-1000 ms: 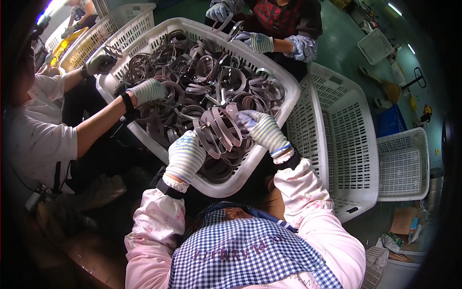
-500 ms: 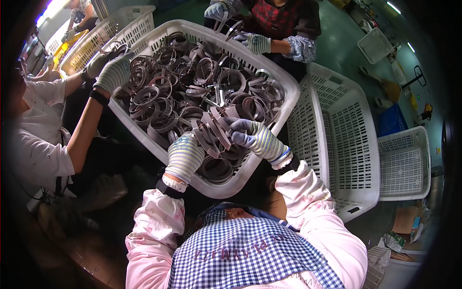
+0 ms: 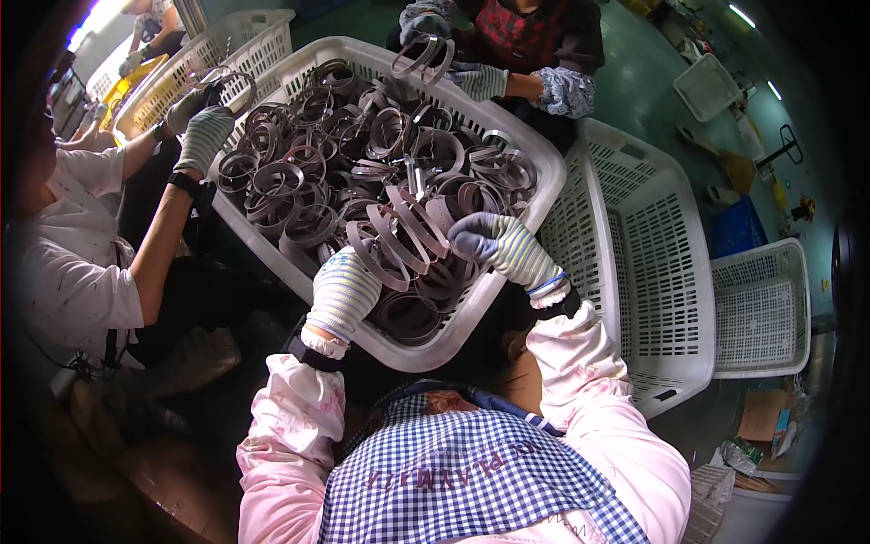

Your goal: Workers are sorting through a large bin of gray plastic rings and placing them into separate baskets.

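Note:
Over the near part of a big white plastic basket (image 3: 535,227), I hold a coiled grey-brown strip (image 3: 388,238) whose loops are spread apart between my hands. My left hand (image 3: 344,290), in a striped knit glove, is closed at the coil's left end, its fingertips partly hidden behind the glove's back. At the right end, my right hand (image 3: 507,252), gloved alike, pinches the strip between thumb and fingers. Below and beyond them, the basket is heaped with similar coiled strips (image 3: 385,131), some with shiny metal pieces among them.
On the left, a co-worker's gloved hands (image 3: 204,136) hold a ring-shaped strip over the basket edge. Across from me, another person's gloved hands (image 3: 476,80) handle a looped strip (image 3: 423,59). White slatted baskets (image 3: 666,263) stand at the right, with more (image 3: 208,68) at the back left.
My right hand has moved a little to the right, and the coil's loops are stretched wider. The person across now holds up an opened loop; the left co-worker's hands have shifted slightly.

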Demonstrator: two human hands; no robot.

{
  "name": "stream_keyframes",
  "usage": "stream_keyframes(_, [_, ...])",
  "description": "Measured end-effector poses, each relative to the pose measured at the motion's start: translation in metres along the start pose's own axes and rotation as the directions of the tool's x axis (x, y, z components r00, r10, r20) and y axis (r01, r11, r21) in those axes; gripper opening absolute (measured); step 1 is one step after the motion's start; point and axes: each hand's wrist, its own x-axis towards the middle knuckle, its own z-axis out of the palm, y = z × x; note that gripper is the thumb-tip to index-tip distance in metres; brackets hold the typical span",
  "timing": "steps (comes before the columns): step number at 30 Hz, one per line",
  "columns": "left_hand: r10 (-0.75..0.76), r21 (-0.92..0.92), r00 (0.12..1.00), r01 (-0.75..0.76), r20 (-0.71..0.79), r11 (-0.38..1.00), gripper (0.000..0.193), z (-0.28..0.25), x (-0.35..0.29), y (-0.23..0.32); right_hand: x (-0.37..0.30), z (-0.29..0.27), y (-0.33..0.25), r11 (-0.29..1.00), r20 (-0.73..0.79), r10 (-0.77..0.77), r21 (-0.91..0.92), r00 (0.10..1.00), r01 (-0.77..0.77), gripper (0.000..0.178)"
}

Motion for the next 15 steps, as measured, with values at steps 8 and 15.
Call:
stream_keyframes(8, [0.059, -0.41, 0.994, -0.014, 0.097, 0.912, 0.046, 0.003, -0.001, 0.011, -0.016, -0.021, -0.004, 0.939, -0.166, -0.302, -0.222, 0.939, 0.263, 0.009])
stream_keyframes(15, [0.022, -0.218, 0.997, -0.005, 0.077, 0.976, 0.055, -0.009, -0.005, 0.013, -0.145, -0.17, -0.013, 0.723, -0.685, -0.602, -0.686, 0.412, -0.084, 0.021])
